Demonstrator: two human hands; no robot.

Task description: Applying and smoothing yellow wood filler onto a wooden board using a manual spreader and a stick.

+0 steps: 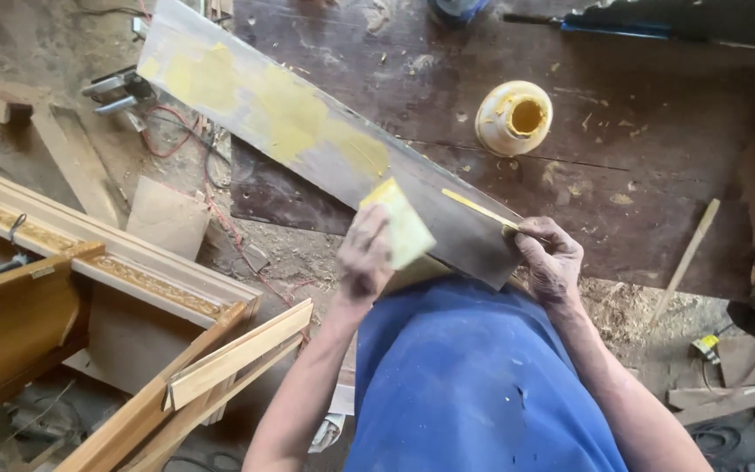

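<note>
Down at the near edge of the dark workbench (657, 175), a long wooden board (308, 131) lies slantwise, its far end up at the left and its near end resting just in front of the person's blue-clad lap. Patches of yellow filler cover its upper face. The left hand (364, 258) is closed around a flat yellow-smeared scraper card (402, 229), thumb and fingers pinching its lower edge, and the card stands tilted on the board's near half, touching the surface just beside the last yellow patch. The right hand (552, 262) sits at the board's near right corner, fingers curled over the edge and gripping it; a thin yellow streak on the wood runs right up to its fingertips. So the board lies under and between both hands, held by the right and touched through the card by the left. Beyond the board, well apart from either hand, an open yellow tub (514, 118) of filler stands on the bench. Carved golden frame pieces (107, 262) lie on the floor at the left.
</note>
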